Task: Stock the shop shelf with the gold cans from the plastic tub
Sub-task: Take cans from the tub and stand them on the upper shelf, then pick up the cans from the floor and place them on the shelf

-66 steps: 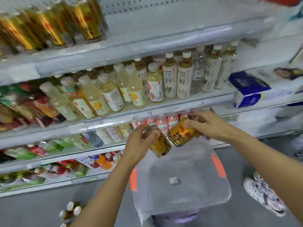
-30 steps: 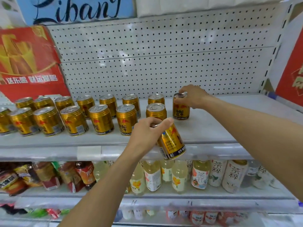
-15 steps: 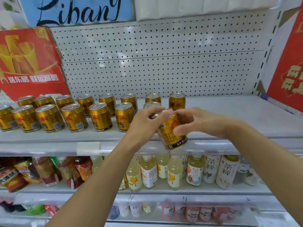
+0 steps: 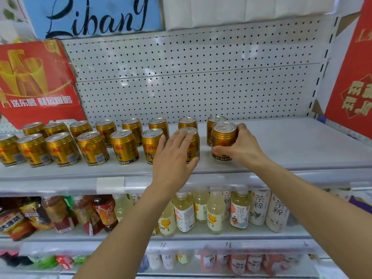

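Gold cans (image 4: 124,146) stand upright in two rows on the top shelf (image 4: 291,150), running from its left end toward the middle. At the right end of the front row, the right hand (image 4: 241,147) grips the end can (image 4: 223,141), thumb low across its front and fingers curled round its far side; the can stands on the shelf, just in front of the last can of the back row. Beside it on the left, the left hand (image 4: 174,156) lies with straight, spread fingers against the front and top of the neighbouring can (image 4: 191,146), thumb near its base, gripping nothing. To the right of the held can the shelf surface is bare grey metal. A white pegboard (image 4: 191,77) backs the shelf, and a red carton (image 4: 38,81) leans behind the leftmost cans. Below the shelf, pale tea bottles (image 4: 239,210) stand in a row. The plastic tub is out of view.
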Demonstrator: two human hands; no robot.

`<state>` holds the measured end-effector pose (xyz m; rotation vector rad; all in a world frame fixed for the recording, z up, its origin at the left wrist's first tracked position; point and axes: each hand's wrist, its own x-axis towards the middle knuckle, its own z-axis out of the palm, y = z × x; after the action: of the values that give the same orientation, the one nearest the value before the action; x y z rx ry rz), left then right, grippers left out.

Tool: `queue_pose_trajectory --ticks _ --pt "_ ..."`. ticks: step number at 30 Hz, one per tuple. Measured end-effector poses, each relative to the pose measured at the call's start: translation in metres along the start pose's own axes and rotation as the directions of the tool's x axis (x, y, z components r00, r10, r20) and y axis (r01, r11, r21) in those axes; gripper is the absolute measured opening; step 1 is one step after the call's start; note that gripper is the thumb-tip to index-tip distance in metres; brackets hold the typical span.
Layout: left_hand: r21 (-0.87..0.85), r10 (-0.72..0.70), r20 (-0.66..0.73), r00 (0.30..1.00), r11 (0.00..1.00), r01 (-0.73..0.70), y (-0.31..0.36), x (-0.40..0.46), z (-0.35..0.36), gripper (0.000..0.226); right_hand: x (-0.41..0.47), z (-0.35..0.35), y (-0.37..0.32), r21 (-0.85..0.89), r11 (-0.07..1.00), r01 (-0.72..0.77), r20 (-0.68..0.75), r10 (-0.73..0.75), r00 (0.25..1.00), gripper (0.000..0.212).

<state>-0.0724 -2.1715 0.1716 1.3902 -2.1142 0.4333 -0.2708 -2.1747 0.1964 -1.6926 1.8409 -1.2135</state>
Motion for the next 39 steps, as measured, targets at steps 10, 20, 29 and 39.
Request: queue_pose_trajectory --ticks 10,20,29,39 --pt "0.050 0.014 0.053 0.999 0.999 -0.017 0.003 0.003 -0.007 0.072 0.000 0.005 0.006 -0.089 0.994 -0.063 0.062 0.068 0.996 0.074" --pt "0.018 -0.022 -0.127 0.992 1.000 0.024 0.037 -0.096 -0.050 0.071 -0.126 -0.004 -0.011 -0.486 0.797 0.359 0.079 -0.369 0.926 0.067" --pt "0.074 -0.248 -0.044 0.968 0.965 0.250 -0.012 -0.283 -0.074 0.062 -0.253 0.096 0.001 -0.255 0.742 0.620 0.187 -0.591 0.784 0.056" --pt "0.159 -0.594 0.290 0.750 0.803 0.575 -0.201 -0.458 -0.061 0.056 -0.325 0.333 -0.031 -0.107 0.786 0.609 0.541 -0.468 0.699 0.053"
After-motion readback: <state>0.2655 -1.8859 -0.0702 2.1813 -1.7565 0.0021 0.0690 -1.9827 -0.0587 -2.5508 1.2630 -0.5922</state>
